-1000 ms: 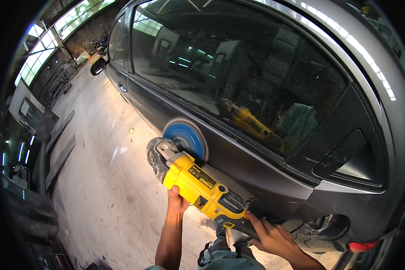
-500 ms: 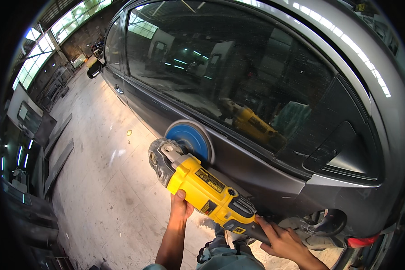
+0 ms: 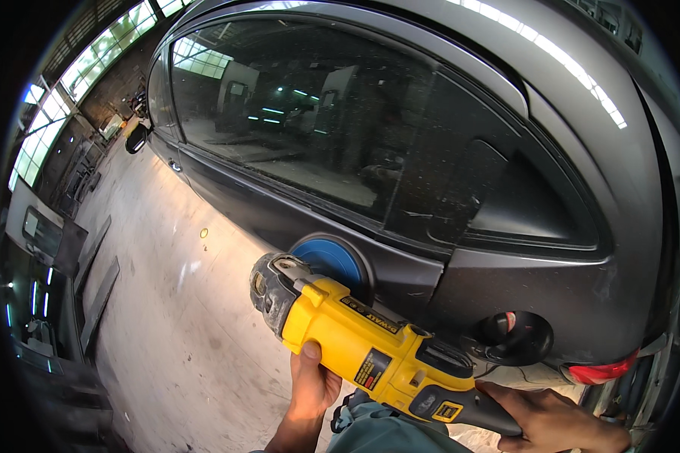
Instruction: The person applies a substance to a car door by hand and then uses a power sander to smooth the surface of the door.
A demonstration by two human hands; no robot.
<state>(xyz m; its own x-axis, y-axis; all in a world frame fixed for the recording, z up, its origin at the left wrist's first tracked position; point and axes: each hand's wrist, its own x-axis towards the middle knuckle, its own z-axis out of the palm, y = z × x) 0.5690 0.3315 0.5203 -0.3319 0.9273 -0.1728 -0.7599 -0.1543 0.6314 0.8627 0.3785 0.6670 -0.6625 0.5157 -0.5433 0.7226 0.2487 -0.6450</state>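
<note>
1 left hand (image 3: 316, 377) and 1 right hand (image 3: 548, 417) grip a yellow power tool (image 3: 344, 328). Its blue disc (image 3: 329, 257) touches a grey car (image 3: 412, 245).

1 yellow-and-black power tool (image 3: 363, 351) lies slantwise in the air beside a dark grey car (image 3: 423, 189), its dusty grey head (image 3: 270, 294) at upper left and its black handle (image 3: 495, 411) at lower right. Its round blue disc (image 3: 329, 259) faces the door's lower panel (image 3: 404, 275); contact cannot be made out.
</note>
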